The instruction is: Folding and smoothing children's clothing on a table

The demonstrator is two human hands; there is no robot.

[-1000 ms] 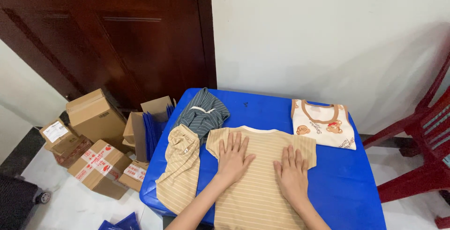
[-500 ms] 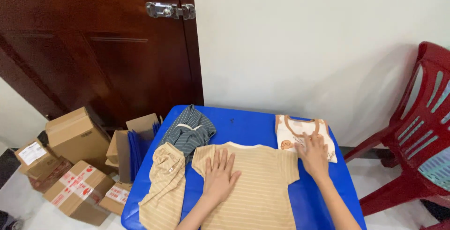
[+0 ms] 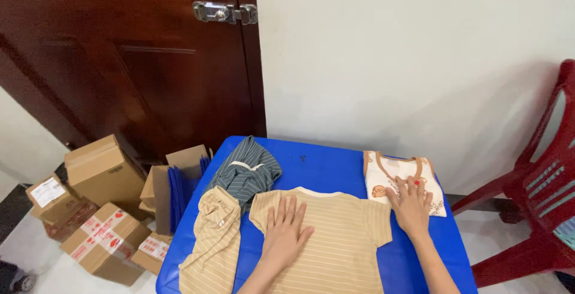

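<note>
Left hand (image 3: 284, 237) lies flat and open on a tan striped shirt (image 3: 326, 240) spread lengthwise toward the person; right hand (image 3: 410, 204), open, presses the cream printed top (image 3: 383, 177) just right of it on the blue desk (image 3: 323, 162)

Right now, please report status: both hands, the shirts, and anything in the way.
Left hand flat on tan striped shirt, no grip. Right hand flat on folded cream shirt. Tan shorts and grey garment lie left, nothing blocking.
</note>
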